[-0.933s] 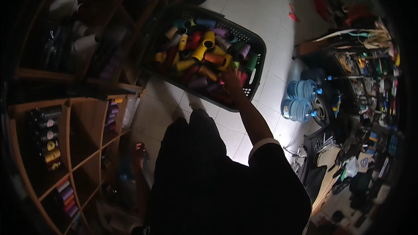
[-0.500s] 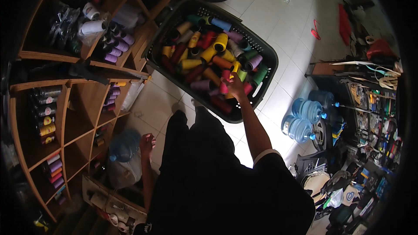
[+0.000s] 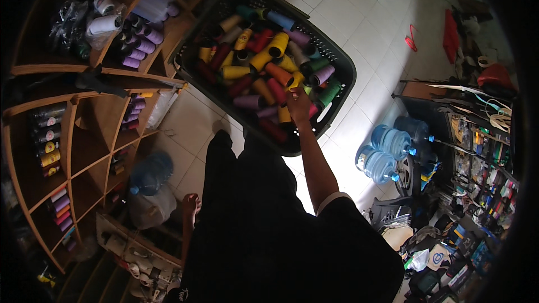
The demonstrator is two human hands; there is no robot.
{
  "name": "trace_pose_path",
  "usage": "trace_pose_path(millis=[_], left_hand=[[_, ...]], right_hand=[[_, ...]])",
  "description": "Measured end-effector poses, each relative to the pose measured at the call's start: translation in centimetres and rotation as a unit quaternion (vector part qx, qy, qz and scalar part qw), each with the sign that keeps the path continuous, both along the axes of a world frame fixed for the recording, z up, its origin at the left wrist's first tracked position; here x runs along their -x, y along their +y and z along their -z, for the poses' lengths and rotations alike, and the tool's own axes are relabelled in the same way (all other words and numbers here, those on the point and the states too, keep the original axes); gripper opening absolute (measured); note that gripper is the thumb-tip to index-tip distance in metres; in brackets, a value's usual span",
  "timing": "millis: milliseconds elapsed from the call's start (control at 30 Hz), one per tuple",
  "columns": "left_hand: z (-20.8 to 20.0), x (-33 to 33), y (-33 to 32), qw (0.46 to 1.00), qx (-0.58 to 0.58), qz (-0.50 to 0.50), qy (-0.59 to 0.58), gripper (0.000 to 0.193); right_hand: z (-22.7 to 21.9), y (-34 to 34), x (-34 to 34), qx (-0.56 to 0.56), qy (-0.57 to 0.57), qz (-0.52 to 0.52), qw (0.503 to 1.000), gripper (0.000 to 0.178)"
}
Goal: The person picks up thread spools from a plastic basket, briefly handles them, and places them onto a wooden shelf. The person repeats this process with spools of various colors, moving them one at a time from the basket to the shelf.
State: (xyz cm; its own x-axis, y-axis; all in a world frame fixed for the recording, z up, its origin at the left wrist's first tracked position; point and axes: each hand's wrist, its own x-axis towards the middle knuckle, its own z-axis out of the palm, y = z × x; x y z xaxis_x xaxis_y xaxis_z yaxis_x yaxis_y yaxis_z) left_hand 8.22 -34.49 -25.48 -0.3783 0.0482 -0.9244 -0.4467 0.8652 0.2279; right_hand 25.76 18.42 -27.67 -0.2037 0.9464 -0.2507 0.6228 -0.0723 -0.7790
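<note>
A large dark plastic basket is heaped with thread cones in yellow, red, orange, purple, green and blue. My right hand reaches into its near right part, fingers closed at the end of a yellow thread cone; the hand partly covers it. Close beside those fingers lie a red cone, an orange cone and a green cone. Down by my left side hangs my left hand, fingers loosely bent and slightly apart, holding nothing.
Wooden shelves with more thread cones line the left. A blue water bottle and a pale plastic bag stand below them. Several water bottles lie at right, before a crowded rack. White tiles cover the floor.
My right hand has shifted from a red cone to the yellow one; the red cone now lies to its left. My left hand has dropped a little lower.
</note>
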Motion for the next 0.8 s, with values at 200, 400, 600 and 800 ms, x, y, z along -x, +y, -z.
trace_pose_path(millis=[200, 400, 600, 800], left_hand=[[2.5, -3.6, -8.0, 0.998, 0.033, 0.008, 0.048, 0.036], [1.5, 0.4, -1.8, 0.992, -0.071, -0.094, 0.054, 0.027], [-10.7, 6.0, 17.5, 0.948, -0.189, -0.005, 0.256, 0.020], [-21.1, 5.3, 30.7, 0.887, -0.438, 0.069, 0.130, 0.034]], right_hand=[[-4.6, 0.2, 0.9, -0.116, -0.158, -0.147, 0.969, 0.031], [-4.0, -0.2, 3.2, -0.106, -0.271, -0.186, 0.938, 0.038], [-5.3, 0.2, 2.2, 0.250, 0.100, -0.128, 0.954, 0.037], [-18.6, -4.4, 5.3, 0.295, 0.324, -0.152, 0.886, 0.033]])
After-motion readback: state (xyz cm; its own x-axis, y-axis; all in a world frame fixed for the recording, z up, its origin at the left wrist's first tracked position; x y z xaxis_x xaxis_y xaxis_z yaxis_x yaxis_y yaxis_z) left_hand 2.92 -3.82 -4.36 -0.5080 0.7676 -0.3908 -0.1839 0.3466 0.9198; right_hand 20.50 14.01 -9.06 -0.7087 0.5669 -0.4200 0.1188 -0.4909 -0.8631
